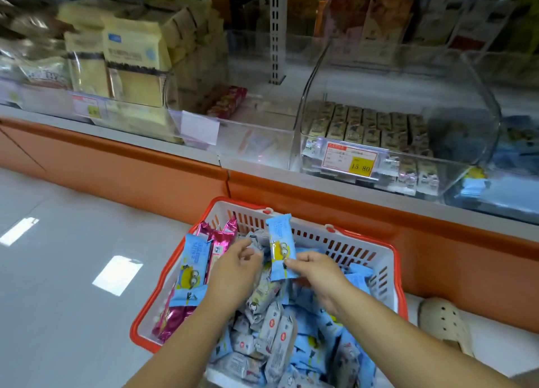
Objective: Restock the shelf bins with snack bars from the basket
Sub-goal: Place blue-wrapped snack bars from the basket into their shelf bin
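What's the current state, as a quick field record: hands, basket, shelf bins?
right hand: fingers pinch a blue snack bar, upright over the basket
left hand: over the basket, fingers curled beside grey packets; grip unclear
basket: on the floor, holding blue, grey and pink bars
middle bin: a few pink bars at the back
tagged bin: rows of small bars; price tag reads 15.80

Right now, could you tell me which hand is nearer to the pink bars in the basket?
Left. The left hand is right beside the pink bars, just to their right; the right hand is farther right, pinching a blue bar.
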Action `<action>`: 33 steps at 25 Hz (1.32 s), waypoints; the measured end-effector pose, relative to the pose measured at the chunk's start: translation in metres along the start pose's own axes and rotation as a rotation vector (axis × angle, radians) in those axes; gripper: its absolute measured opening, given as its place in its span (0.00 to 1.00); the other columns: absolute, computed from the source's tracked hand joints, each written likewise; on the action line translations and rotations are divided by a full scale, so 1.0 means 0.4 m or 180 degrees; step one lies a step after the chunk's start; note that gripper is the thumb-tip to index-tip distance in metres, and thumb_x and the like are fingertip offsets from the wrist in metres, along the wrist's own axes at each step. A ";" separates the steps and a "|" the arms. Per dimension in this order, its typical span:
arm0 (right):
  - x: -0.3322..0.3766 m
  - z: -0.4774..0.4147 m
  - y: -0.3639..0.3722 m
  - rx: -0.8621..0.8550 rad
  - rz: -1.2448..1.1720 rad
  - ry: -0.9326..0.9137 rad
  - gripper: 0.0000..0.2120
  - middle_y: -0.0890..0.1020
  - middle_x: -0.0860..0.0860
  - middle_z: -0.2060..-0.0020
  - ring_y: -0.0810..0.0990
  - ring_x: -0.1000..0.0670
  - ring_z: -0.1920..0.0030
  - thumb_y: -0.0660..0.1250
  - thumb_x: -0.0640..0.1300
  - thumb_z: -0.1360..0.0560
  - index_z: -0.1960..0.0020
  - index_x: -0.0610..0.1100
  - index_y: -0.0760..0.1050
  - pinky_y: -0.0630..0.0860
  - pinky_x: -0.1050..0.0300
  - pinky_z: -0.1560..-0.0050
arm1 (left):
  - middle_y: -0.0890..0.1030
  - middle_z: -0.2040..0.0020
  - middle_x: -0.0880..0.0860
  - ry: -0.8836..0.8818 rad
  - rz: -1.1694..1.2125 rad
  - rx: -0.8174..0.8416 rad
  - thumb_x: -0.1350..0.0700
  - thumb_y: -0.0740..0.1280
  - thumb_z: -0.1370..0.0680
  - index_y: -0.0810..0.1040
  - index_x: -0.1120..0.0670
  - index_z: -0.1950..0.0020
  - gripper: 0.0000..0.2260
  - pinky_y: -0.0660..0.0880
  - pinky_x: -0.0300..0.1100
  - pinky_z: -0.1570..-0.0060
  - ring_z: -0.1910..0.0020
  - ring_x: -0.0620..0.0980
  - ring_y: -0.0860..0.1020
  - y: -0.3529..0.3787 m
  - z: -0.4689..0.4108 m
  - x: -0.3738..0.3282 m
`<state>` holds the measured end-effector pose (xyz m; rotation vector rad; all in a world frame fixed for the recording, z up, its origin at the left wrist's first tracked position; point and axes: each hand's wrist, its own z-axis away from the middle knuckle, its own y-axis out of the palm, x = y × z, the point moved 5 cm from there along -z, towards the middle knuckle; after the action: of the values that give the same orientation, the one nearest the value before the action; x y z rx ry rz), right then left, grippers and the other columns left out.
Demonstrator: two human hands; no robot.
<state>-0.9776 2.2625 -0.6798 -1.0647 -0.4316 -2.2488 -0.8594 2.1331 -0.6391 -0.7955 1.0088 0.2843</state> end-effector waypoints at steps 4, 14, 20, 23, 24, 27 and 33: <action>0.025 0.096 -0.099 0.0164 -0.0159 -0.0260 0.04 0.85 0.48 0.60 0.82 0.53 0.65 0.70 0.39 0.25 0.51 0.38 0.80 0.78 0.60 0.64 | 0.83 0.46 0.49 -0.0425 0.1170 0.0774 0.53 0.67 0.22 0.74 0.50 0.34 0.16 0.80 0.40 0.54 0.51 0.46 0.83 0.079 0.011 -0.062; 0.204 0.339 -0.387 -0.0700 0.0044 -0.1734 0.09 0.85 0.46 0.56 0.82 0.54 0.56 0.72 0.37 0.28 0.52 0.49 0.82 0.78 0.62 0.54 | 0.86 0.54 0.49 0.1077 0.1160 0.1392 0.63 0.70 0.25 0.80 0.52 0.46 0.10 0.77 0.33 0.61 0.57 0.47 0.84 0.261 0.140 -0.448; 0.477 0.460 -0.730 -0.2118 0.0109 -0.2599 0.06 0.85 0.53 0.59 0.82 0.57 0.60 0.73 0.44 0.28 0.51 0.48 0.81 0.75 0.65 0.62 | 0.77 0.39 0.39 0.3501 -0.0488 0.0206 0.47 0.67 0.23 0.74 0.46 0.33 0.19 0.67 0.29 0.39 0.40 0.36 0.74 0.343 0.135 -0.803; 0.590 0.438 -0.917 -0.3206 0.1058 -0.2156 0.10 0.83 0.49 0.58 0.81 0.49 0.57 0.72 0.45 0.27 0.48 0.43 0.79 0.75 0.54 0.58 | 0.58 0.24 0.43 0.3732 -0.1555 0.0197 0.43 0.56 0.19 0.57 0.48 0.22 0.26 0.50 0.33 0.30 0.25 0.42 0.56 0.418 0.056 -0.867; 0.616 0.413 -0.960 -0.3405 0.1535 -0.1900 0.11 0.83 0.46 0.55 0.81 0.45 0.54 0.72 0.46 0.26 0.47 0.41 0.80 0.76 0.52 0.55 | 0.53 0.23 0.41 0.3660 -0.1656 0.0344 0.42 0.53 0.19 0.54 0.47 0.22 0.26 0.46 0.33 0.29 0.24 0.41 0.51 0.437 0.029 -0.865; 0.669 0.305 -1.034 -0.3436 0.2773 -0.1060 0.12 0.82 0.44 0.56 0.80 0.44 0.55 0.70 0.50 0.25 0.51 0.40 0.80 0.71 0.56 0.63 | 0.47 0.26 0.35 0.3677 -0.1625 0.0434 0.38 0.46 0.19 0.53 0.44 0.22 0.26 0.47 0.37 0.26 0.26 0.34 0.46 0.463 -0.012 -0.848; 0.660 0.150 -1.099 -0.3369 0.3355 -0.0306 0.11 0.79 0.41 0.53 0.78 0.42 0.52 0.63 0.42 0.22 0.47 0.36 0.78 0.64 0.60 0.69 | 0.43 0.28 0.32 0.3635 -0.1725 0.0369 0.36 0.42 0.20 0.49 0.40 0.22 0.26 0.48 0.45 0.24 0.29 0.30 0.41 0.464 -0.024 -0.842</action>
<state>-1.3567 2.5280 -0.4505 -1.3868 1.1692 -1.3415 -1.1457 2.3013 -0.4447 -1.1024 1.7709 -0.7859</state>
